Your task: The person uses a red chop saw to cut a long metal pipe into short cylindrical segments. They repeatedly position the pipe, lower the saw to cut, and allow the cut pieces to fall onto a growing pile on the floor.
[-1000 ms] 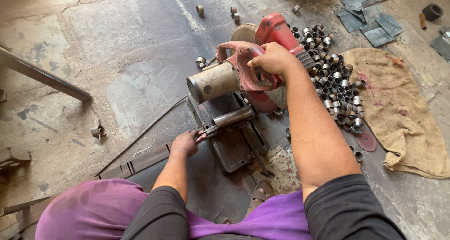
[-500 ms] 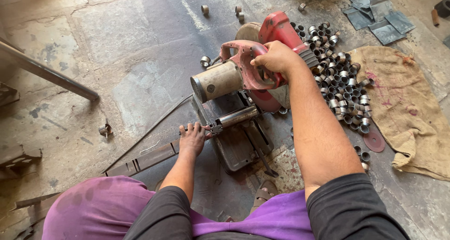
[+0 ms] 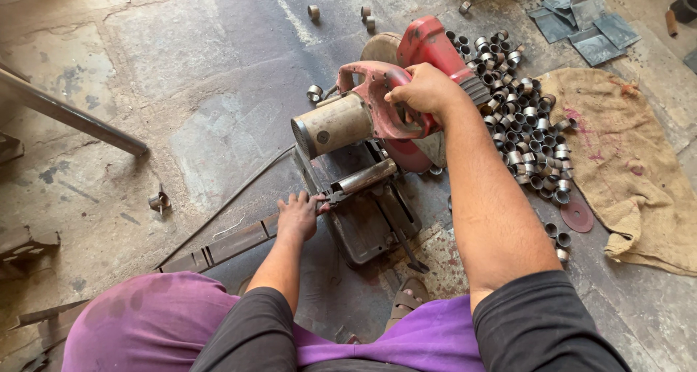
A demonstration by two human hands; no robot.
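Two hands are at work on a chop saw (image 3: 377, 125) standing on the stone floor (image 3: 167, 74), well apart from each other. The right hand (image 3: 425, 90) is closed around the red handle (image 3: 385, 89) above the round motor housing, so the saw head can be swung. The left hand (image 3: 298, 216) rests on a metal pipe (image 3: 363, 177) lying across the saw base (image 3: 363, 227), fingers wrapped over its near end to steady it against the clamp. Behind the saw lies a heap of short cut rings (image 3: 523, 125), beside a burlap sack (image 3: 624, 169). A few stray rings sit farther off on the floor. A long steel bar (image 3: 65, 114) lies at far left
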